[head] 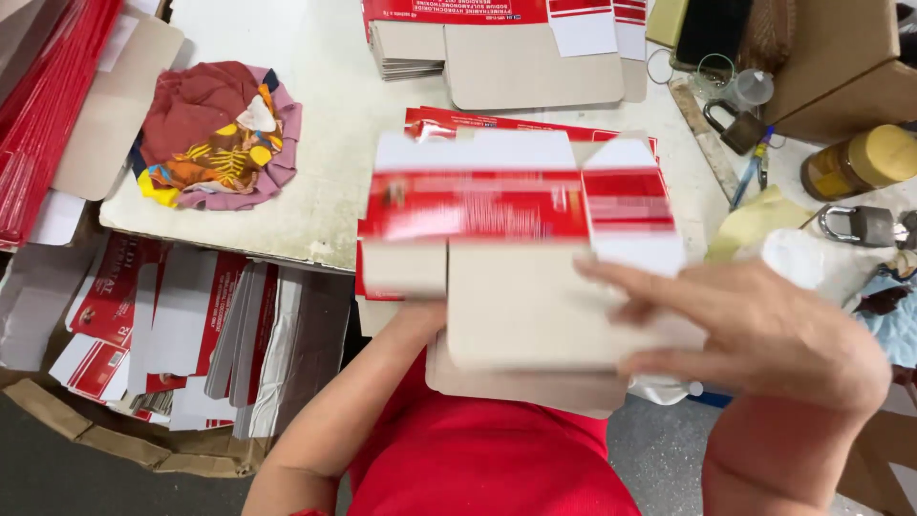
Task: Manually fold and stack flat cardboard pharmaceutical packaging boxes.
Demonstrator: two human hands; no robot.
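The right hand (764, 334) is pinching a flat carton blank (521, 258) at its right edge, fingers spread over the plain grey-brown face. The left hand is hiding under the blank, so its grip cannot be told; only the forearm is showing. The blank is smooth card, red and white above, blurred, hovering over the table's near edge (315, 239), long axis running left to right, printed end pointing away. More blanks (497, 48) are lying on the scuffed white table, a cloth pad (215, 134) and padlock (864, 225) sitting near.
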